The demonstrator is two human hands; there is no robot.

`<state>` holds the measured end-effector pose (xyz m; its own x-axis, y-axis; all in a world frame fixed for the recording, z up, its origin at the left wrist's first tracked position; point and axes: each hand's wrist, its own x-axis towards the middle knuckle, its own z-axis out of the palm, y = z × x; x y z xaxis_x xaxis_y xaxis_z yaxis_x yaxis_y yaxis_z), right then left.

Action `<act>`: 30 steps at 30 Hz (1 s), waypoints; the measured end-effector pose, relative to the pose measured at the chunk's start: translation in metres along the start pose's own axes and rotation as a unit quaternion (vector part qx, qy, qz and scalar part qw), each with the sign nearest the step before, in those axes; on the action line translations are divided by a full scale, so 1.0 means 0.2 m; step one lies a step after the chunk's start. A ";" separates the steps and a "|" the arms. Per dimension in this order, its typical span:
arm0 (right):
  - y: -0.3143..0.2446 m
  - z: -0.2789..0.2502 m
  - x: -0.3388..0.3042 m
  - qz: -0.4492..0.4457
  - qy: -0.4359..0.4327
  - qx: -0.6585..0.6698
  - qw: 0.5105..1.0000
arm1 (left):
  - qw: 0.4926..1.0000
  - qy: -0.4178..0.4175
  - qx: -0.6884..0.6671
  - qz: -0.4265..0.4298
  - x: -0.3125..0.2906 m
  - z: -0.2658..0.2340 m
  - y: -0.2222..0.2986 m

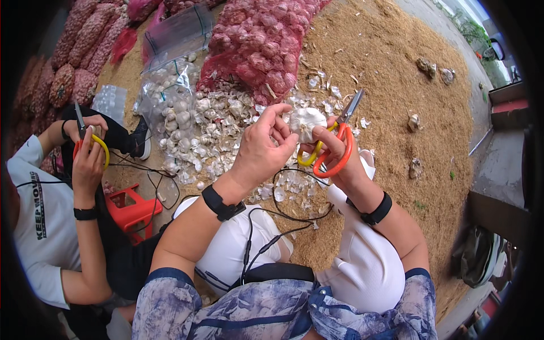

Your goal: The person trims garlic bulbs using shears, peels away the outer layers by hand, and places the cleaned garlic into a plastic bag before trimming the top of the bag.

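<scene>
A white garlic bulb [307,123] is up in front of me, between my two hands. My left hand [262,141] has its thumb and curled fingertips at the bulb's left edge; the far side of this grip is hidden. In my right hand [347,161] is a pair of scissors [343,126] with orange and yellow handle loops, its blades pointing up and away to the right. The right fingertips touch the bulb's lower right side. Below and beyond my hands lie loose garlic bulbs [218,122] and scattered papery skins [279,194].
A red mesh sack of garlic [258,48] lies ahead, beside a clear plastic bag [178,85]. At left, a co-worker's hands [88,150] hold similar scissors near a red stool [133,209]. Black cables [247,249] cross my lap. Husks [385,68] cover the ground; stacked sacks [90,37] stand far left.
</scene>
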<state>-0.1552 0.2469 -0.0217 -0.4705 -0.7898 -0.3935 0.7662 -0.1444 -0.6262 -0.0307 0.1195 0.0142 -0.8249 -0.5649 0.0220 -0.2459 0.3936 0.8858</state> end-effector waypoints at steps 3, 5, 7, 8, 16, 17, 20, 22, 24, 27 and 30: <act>0.00 0.00 -0.01 -0.005 -0.001 0.004 1.000 | 1.000 0.009 0.002 0.005 0.00 0.00 0.01; 0.00 0.00 0.00 -0.002 -0.003 0.008 1.000 | 1.000 0.014 0.020 0.011 0.00 0.00 0.01; 0.00 -0.01 0.00 0.023 -0.017 -0.007 1.000 | 0.999 0.010 0.035 -0.003 0.00 0.00 0.02; 0.00 -0.01 0.00 0.024 -0.017 -0.006 1.000 | 0.999 0.010 0.035 -0.004 0.00 -0.01 0.02; -0.01 -0.01 0.01 0.120 0.013 0.071 0.990 | 0.989 0.080 0.097 0.077 0.05 -0.08 -0.04; -0.01 -0.02 0.00 0.119 0.015 0.070 0.990 | 0.991 0.069 0.055 0.103 0.05 -0.07 -0.03; 0.01 -0.04 0.00 0.077 -0.005 0.031 0.997 | 0.984 0.017 0.086 0.154 0.03 -0.05 -0.04; 0.00 -0.03 0.00 0.051 -0.008 -0.033 0.998 | 0.985 0.016 0.087 0.151 0.03 -0.05 -0.04; -0.01 -0.03 0.00 0.040 -0.010 -0.042 0.998 | 0.985 0.014 0.088 0.147 0.03 -0.06 -0.04; 0.00 -0.04 0.00 0.015 -0.010 -0.060 0.998 | 0.977 0.021 0.118 0.175 0.03 -0.05 -0.04; 0.00 -0.03 0.00 0.007 -0.001 -0.085 0.996 | 0.965 0.018 0.169 0.198 0.03 -0.06 -0.03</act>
<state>-0.1574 0.2507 -0.0244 -0.4591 -0.7927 -0.4011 0.6871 -0.0306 -0.7259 -0.0291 0.1056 0.0149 -0.8720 -0.3429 0.3493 -0.0715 0.7952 0.6021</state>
